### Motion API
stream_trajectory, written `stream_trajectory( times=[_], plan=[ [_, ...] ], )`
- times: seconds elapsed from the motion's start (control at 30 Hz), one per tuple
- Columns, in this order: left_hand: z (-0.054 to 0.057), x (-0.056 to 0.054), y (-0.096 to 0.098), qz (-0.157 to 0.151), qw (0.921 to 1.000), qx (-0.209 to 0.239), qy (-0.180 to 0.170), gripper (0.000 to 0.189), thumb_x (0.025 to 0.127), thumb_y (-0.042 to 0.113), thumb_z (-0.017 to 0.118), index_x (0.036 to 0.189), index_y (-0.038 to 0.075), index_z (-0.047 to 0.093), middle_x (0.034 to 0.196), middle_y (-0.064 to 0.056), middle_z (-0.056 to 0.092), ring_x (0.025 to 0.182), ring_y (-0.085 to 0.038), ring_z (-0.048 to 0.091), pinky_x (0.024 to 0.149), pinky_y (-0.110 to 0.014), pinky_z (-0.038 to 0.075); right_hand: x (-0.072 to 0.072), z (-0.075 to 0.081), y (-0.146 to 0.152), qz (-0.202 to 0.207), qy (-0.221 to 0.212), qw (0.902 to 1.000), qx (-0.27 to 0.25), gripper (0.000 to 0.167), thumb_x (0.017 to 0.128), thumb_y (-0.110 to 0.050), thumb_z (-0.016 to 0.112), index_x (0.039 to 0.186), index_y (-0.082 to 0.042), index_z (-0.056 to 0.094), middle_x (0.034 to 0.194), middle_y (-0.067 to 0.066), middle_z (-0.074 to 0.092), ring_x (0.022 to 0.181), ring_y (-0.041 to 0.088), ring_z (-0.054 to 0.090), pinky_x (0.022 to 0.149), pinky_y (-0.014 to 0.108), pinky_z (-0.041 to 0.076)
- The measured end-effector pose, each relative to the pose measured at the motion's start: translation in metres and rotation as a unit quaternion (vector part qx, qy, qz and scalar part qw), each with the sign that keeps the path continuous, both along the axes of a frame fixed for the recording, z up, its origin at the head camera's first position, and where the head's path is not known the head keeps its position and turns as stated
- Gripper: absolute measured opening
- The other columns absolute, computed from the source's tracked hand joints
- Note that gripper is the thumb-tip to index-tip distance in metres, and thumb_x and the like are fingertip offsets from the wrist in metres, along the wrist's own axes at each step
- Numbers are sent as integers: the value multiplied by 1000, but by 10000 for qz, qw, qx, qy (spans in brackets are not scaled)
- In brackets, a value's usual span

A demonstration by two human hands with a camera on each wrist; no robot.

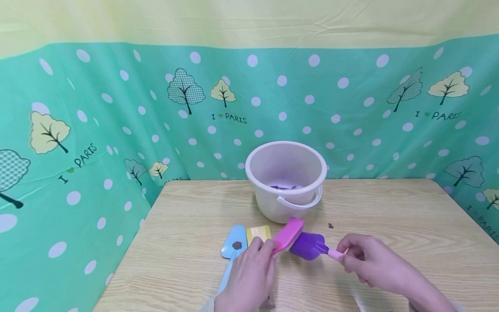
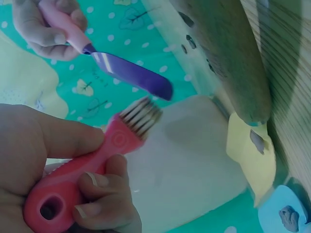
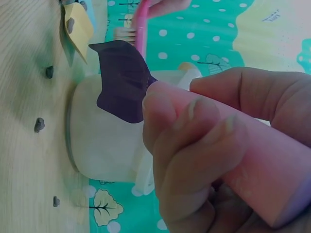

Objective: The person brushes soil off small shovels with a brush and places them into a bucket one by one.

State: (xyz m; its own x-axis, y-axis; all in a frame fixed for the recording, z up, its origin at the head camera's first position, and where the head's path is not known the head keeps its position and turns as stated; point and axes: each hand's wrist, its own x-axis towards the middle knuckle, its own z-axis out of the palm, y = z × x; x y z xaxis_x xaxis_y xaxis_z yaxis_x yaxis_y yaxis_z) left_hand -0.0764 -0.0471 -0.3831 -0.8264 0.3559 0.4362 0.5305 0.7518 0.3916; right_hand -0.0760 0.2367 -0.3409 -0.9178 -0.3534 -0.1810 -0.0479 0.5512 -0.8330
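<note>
My left hand (image 1: 249, 273) grips a pink brush (image 1: 289, 234), its thumb and fingers round the handle in the left wrist view. A small shovel (image 1: 309, 246) with a purple blade and pink handle is in my right hand (image 1: 370, 262), fingers curled round the handle. In the head view the bristles overlap the blade's edge; the left wrist view shows the bristle ends (image 2: 143, 116) close to the blade tip. Both tools are in front of a pale bucket (image 1: 269, 201).
Beside my left hand lie a blue shovel (image 1: 235, 232) with a dark clump on its blade and a yellow scoop (image 1: 258, 233). Small dark bits (image 3: 40, 124) are scattered on the wood-grain table (image 1: 195, 208). Something purple lies inside the bucket. A green dotted curtain (image 1: 218, 138) hangs behind.
</note>
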Motion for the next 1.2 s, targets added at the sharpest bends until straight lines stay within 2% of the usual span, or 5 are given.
stream_trajectory(
  times=[0.37,0.53,0.73,1.0,1.2],
  plan=[
    [7,12,6,-592,9977,246,220,20,91,18,61,111,22,61,84,11,48,64,1,41,53,-13,33,-3,-8,-7,181,47,9998,-83,15,87,-10,60,101,-5,58,71,6,58,46,8,46,38,26,40],
    [8,16,7,-683,9971,205,280,19,90,18,62,109,22,61,84,10,48,63,1,41,52,-12,32,-2,-8,-9,211,78,9997,-94,14,85,-7,59,100,-5,58,69,5,58,46,7,47,38,25,40],
    [9,15,7,-437,9986,127,269,15,89,17,63,104,22,62,82,11,47,63,1,41,52,-13,33,-1,-8,-10,275,50,9993,-258,18,81,-4,60,99,-6,59,66,2,57,46,8,48,36,23,38],
    [11,11,4,0,9996,-52,-284,15,90,18,63,104,23,63,78,10,43,58,-1,37,48,-16,32,2,-6,-9,260,25,9995,-190,17,83,-4,59,100,-5,59,69,6,59,46,7,47,37,24,39],
    [8,8,3,143,9995,-150,-237,14,90,16,63,103,20,62,76,8,41,56,-2,37,46,-17,32,1,-6,-8,177,104,9997,-132,18,84,-6,62,101,-5,59,67,2,57,46,9,48,37,25,39]
  ],
)
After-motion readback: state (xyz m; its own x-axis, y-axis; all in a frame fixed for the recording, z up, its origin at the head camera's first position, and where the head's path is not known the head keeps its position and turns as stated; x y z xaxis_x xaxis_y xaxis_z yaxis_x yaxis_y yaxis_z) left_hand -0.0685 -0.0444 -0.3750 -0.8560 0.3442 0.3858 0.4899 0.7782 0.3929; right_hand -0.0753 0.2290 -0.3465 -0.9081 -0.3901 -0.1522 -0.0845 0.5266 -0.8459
